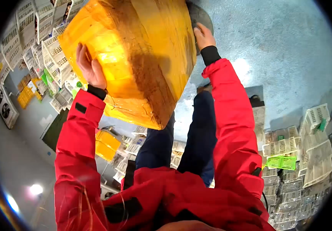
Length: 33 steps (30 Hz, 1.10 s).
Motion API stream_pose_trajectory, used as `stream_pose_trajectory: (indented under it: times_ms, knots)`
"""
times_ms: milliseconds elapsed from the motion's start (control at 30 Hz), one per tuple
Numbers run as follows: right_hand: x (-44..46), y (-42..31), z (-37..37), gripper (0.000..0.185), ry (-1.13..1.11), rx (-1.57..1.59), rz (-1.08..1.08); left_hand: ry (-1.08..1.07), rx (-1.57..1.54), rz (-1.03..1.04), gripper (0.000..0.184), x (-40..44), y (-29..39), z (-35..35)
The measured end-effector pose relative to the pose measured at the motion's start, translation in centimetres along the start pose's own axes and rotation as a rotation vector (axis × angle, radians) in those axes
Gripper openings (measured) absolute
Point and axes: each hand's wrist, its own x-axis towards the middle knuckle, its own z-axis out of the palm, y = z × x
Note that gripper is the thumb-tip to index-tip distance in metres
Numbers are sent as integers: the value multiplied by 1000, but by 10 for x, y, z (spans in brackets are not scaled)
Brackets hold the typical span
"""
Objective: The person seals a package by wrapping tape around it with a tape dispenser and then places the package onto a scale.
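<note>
A big box wrapped in shiny yellow tape (158, 42) fills the top middle of the view, tilted, with one corner pointing toward my legs. Along its left face my left hand (91, 69) presses with a flat palm, fingers straight and close together. My right hand (205, 37) is at the box's right edge, its fingers bent against that side and partly hidden. Between them the two hands hold the box in front of my legs. Its far end is cut off by the frame, and its underside is hidden.
Stacked white plastic crates (21, 29) line the left side. More crates (316, 150) stand at the right, with a green basket (281, 162) among them. A yellow crate (25, 96) and a fan unit (6, 107) are far left. Blue-grey floor (273, 42) lies at the right.
</note>
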Motion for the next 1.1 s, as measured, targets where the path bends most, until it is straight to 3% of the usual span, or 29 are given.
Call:
stream_pose_trajectory:
  times_ms: [67, 133, 200, 233, 367, 467, 567, 600, 667, 733, 800, 867, 933, 967, 1000, 1033, 1067, 1100]
  knots:
    - [-27, -50, -11, 43, -69, 52, -111, -17, 112, 23, 44, 3, 7, -5]
    - [-105, -74, -9, 52, -339, -42, 166, 56, -58, 5, 43, 2, 5, -2]
    - [-203, -38, 33, 63, -288, 49, 21, 59, 111, 70, 43, 2, 4, -6]
    - [-230, -51, 36, 63, -221, 85, 106, 53, 163, 88, 44, 1, 1, -9]
    - [-242, -43, 55, 59, -153, 182, 159, 19, 233, 118, 45, 0, 1, -13]
    - [-242, 8, 97, 59, -56, 142, 156, -21, 370, 187, 48, 3, 5, -16]
    - [-242, 19, 110, 59, -47, 236, 170, -37, 318, 211, 47, 8, 7, -15]
    - [-238, 20, 110, 59, -37, 146, 122, -35, 336, 196, 46, 7, 7, -14]
    - [-232, 8, 103, 59, -150, 114, 303, -6, 277, 260, 45, 9, 3, -11]
    - [-242, -22, 89, 60, -16, 219, 178, 1, 219, 221, 43, 7, 0, -8]
    - [-238, -28, 82, 64, -106, 221, 283, -1, 296, 258, 39, 9, 7, -9]
    - [-241, -25, 73, 63, -85, 226, 170, -8, 327, 183, 38, 10, 14, -8]
    - [-254, -20, 59, 61, -157, 223, 183, 40, 10, -15, 36, 13, 15, -7]
    - [-244, -26, 56, 61, -181, 230, 165, 138, -147, -137, 35, 13, 3, -4]
    - [-252, -53, 41, 61, -153, 141, 115, 278, -71, -229, 32, 17, -12, -9]
    - [-266, -70, 29, 63, -230, 241, 146, 287, 125, -303, 39, 16, -46, -29]
    - [-279, -88, 17, 66, -304, 337, 184, 232, 463, -637, 54, 6, -146, -62]
    - [-289, -86, 17, 68, -295, 270, 123, 195, 395, -817, 53, 5, -186, -79]
